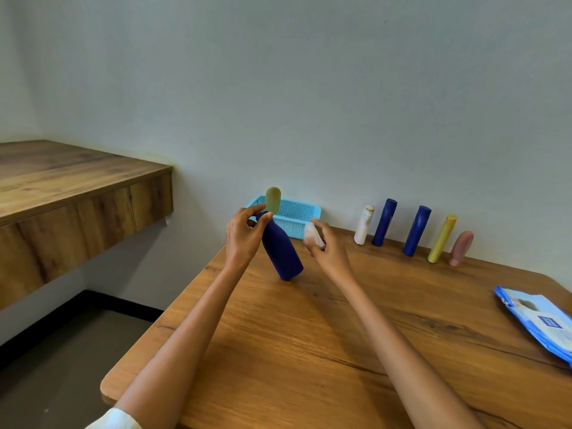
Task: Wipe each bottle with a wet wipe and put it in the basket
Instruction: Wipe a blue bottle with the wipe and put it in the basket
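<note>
My left hand (243,235) pinches the neck of a dark blue bottle (283,252) with an olive cap. The bottle is tilted, its base near or on the wooden table (309,335). My right hand (322,244) holds a crumpled white wet wipe (311,233) just right of the bottle, apart from it. Behind the bottle a light blue perforated basket (297,219) sits against the wall. Along the wall to the right stand a white bottle (363,224), two dark blue bottles (383,222) (416,230), a yellow bottle (442,238) and a pink bottle (461,247).
A blue-and-white pack of wet wipes (538,320) lies near the table's right edge. A wooden shelf (77,187) juts from the wall at the left, higher than the table. The table's left edge drops to a dark floor (62,351).
</note>
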